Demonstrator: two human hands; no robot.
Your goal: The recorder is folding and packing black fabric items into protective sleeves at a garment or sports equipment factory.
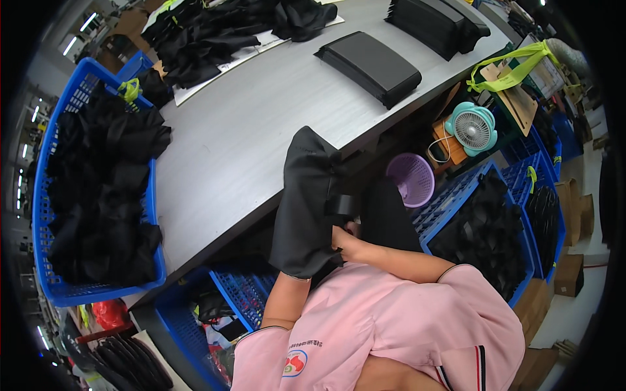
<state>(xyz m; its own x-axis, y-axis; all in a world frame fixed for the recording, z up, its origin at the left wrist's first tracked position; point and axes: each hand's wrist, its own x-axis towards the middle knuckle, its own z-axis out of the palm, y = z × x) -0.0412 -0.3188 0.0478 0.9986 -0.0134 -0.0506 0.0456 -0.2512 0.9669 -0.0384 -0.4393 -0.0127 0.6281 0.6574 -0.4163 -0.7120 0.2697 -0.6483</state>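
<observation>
Pink short-sleeved shirt (391,319) nearest. Left hand hidden inside black fabric pouch (303,202), grip cannot tell; right hand (345,244) pinching pouch edge, held above desk (261,124) edge. Folded black stacks (372,65) done on desk; blue crate of black fabric (98,189) left. Purple basket (411,177), teal fan (473,127) beside, clear of hands.
</observation>
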